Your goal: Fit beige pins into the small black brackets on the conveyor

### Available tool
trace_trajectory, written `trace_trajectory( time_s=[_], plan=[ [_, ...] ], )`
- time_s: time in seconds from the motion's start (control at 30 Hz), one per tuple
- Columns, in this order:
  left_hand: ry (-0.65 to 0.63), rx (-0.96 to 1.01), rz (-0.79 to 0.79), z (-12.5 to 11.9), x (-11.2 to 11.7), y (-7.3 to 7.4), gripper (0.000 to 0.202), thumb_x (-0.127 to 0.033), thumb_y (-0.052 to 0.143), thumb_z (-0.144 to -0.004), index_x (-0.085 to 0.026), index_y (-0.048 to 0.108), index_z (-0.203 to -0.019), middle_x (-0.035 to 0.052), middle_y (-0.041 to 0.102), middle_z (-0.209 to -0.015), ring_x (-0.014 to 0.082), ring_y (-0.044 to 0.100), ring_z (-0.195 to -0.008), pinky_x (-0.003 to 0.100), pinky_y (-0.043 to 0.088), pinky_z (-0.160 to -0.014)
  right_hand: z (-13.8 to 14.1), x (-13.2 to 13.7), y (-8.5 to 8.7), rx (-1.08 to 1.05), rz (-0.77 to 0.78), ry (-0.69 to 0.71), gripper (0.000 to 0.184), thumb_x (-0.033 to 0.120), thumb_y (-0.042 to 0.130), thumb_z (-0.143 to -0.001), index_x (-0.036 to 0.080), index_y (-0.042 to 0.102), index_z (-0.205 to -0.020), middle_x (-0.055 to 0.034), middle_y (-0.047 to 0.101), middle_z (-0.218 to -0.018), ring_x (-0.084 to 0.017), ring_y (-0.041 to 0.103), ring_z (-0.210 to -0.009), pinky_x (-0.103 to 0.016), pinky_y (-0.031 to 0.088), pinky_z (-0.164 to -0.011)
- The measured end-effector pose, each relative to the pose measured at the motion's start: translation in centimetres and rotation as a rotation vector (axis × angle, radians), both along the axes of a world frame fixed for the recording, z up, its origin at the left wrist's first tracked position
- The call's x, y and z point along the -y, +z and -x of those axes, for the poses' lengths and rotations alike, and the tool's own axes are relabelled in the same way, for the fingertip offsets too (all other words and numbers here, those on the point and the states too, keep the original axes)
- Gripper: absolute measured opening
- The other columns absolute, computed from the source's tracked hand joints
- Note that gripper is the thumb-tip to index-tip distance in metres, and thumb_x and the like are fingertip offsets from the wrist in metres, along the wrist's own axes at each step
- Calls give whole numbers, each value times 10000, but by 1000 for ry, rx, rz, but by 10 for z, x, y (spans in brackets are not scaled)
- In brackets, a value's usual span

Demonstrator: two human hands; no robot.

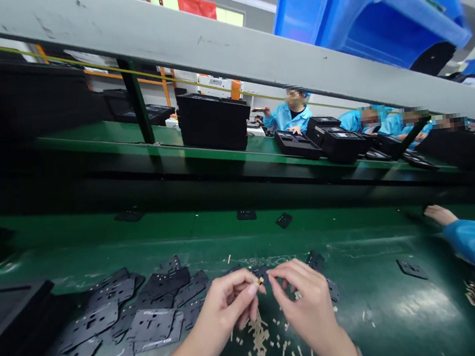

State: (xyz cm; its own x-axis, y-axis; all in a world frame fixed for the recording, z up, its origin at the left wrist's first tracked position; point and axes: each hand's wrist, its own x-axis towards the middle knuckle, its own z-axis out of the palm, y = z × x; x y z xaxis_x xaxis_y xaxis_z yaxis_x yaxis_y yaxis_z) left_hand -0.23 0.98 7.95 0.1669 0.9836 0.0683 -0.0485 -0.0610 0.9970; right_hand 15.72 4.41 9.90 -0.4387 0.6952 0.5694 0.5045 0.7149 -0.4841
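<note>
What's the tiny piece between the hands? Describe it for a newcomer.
On the green bench, right of the pile of black plates, find the left hand and right hand. Between their fingers sits a tiny yellow-and-black strip, unlike the pale strips scattered below.

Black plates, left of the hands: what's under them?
The overlapping black plates lie on the green bench top, visible around their edges; the surface directly beneath them is covered.
</note>
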Motion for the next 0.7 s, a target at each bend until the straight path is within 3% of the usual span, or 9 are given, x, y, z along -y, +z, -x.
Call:
trace_trajectory(
  time_s=[0.17, 0.47, 0.6, 0.7],
  plan=[
    [19, 172, 41, -2, 0, -1, 323, -425, 505, -858, -118, 588, -803, -12, 540, -503, 55, 385, -368, 170, 281, -406, 1, 0, 6, -62, 230, 66, 169, 112, 531, -809, 208, 668, -787, -38, 667, -791, -158, 606, -714, -237, 442, -515],
    [-21, 148, 51, -5, -2, -2, 332, -421, 468, -880, -116, 579, -813, -13, 540, -518, 57, 395, -371, 173, 298, -406, 4, 4, 8, -220, 233, 68, 90, 166, 616, -788, 203, 690, -752, -31, 667, -745, -159, 609, -690, -259, 468, -551],
    [51, 4, -7, -5, 3, -2, 285, -390, 462, -884, -146, 521, -749, -22, 514, -540, 75, 408, -423, 191, 314, -441, 6, 4, 7, -259, 269, 28, 97, 164, 600, -788, 187, 664, -718, -35, 649, -719, -152, 594, -646, -250, 456, -522],
    [193, -267, -249, -5, 10, 0, 221, -296, 488, -875, -164, 495, -697, -20, 485, -570, 101, 428, -510, 218, 333, -512, 6, 4, 6, -303, 307, -5, 95, 164, 592, -792, 181, 643, -714, -36, 638, -717, -149, 589, -642, -243, 455, -522]
  ],
)
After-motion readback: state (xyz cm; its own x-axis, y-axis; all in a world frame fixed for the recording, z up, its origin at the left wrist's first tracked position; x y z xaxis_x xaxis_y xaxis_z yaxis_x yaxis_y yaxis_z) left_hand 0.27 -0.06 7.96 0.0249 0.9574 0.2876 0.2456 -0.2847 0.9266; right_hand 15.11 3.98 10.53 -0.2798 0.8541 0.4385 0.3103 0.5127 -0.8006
